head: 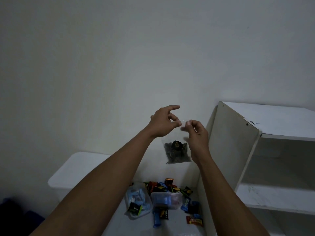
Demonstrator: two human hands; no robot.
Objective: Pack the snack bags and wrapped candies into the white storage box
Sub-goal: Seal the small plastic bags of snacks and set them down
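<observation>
Both hands held a clear bag (177, 153) of dark snacks in the air, well above the tub (166, 200). The left hand (163, 123) had its grip pinched on the bag's top edge between thumb and finger. The right hand (196, 133) pinched the same edge just beside it. Wrapped candies (163, 186) lay scattered behind, before and right of the tub. A second bag (138, 201) of blue sweets lay just left of the tub. A white box (73, 171) stood farther left, a shelf unit (238, 142) to the right.
</observation>
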